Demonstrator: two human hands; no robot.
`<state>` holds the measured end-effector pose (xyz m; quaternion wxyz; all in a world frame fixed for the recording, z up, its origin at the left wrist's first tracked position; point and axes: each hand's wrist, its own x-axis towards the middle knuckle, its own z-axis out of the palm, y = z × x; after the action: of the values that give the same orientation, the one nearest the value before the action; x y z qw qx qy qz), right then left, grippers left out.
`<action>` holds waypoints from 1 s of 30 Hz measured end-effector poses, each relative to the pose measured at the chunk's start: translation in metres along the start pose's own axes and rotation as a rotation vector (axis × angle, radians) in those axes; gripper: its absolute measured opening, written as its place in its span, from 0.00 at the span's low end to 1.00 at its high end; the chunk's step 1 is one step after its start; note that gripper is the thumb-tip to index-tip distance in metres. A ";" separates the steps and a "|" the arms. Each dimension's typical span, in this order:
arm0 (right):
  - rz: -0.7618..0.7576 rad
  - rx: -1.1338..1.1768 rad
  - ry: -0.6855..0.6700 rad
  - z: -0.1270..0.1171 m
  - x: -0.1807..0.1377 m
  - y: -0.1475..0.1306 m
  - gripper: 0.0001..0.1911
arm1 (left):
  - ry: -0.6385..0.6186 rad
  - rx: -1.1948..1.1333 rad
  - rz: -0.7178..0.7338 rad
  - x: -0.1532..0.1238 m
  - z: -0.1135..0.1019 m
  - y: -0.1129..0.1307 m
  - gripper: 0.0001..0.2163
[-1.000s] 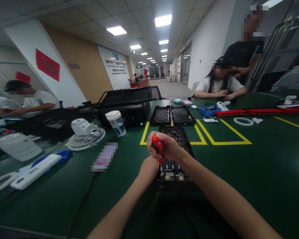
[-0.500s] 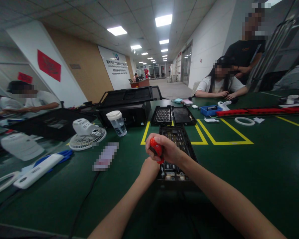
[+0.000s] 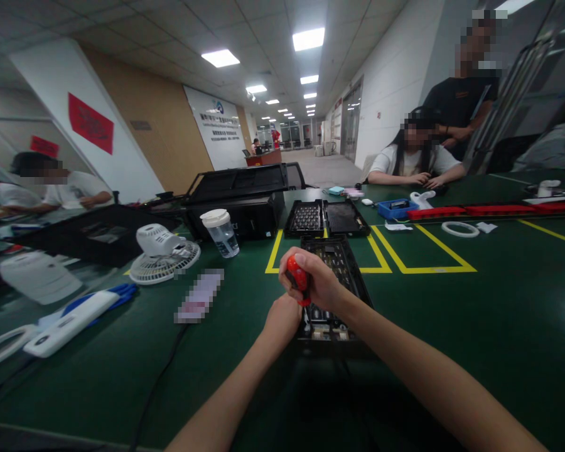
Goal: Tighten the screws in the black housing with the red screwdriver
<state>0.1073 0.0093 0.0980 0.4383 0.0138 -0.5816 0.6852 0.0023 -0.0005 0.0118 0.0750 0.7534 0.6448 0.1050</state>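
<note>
Screwdriver [image 3: 297, 269]: red handle with dark sections, upright with a slight tilt, above the left side of the near case [image 3: 356, 270]; tip not distinguishable.
Right hand [image 3: 314, 276]: fingers wrapped closed around the handle, thumb near its top; grip firm in form, no gap visible.
Left hand [image 3: 283, 315]: below and just left of the right hand, at the left edge of the near case; fingers hidden, so finger opening and any hold cannot be determined.
Near case: black, open side up, directly in front of the person; rows of small compartments inside, pale parts along the near end; left portion covered by the hands.
Far case [image 3: 346, 218]: black, opened flat in two halves, just beyond the near case; left half holds rows of small pieces.
Yellow tape [image 3: 379, 251]: marks outlines on the table [image 3: 471, 339], which is green.
Left of the hands: phone [image 3: 200, 296], blurred out, with a black cable [image 3: 162, 373] near its lower end; clear cup [image 3: 225, 235] with white lid; white fan [image 3: 162, 263].
Behind the cup: large black box [image 3: 258, 216].
Right of the far case: blue tray [image 3: 390, 213]; white ring [image 3: 460, 230] lying flat.
Across the table: seated person [image 3: 413, 160], forearms on the surface.
</note>
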 end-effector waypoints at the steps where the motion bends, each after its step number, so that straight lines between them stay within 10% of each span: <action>1: -0.006 -0.007 0.009 0.000 0.000 0.000 0.13 | 0.004 -0.007 0.002 0.000 0.000 0.000 0.12; 30: -0.162 -0.201 0.302 0.018 -0.008 0.004 0.11 | 0.023 0.055 0.064 -0.001 0.003 -0.002 0.14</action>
<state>0.1014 -0.0096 0.0964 0.5732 -0.0861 -0.5717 0.5806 0.0011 -0.0007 0.0087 0.0434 0.7741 0.6239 0.0982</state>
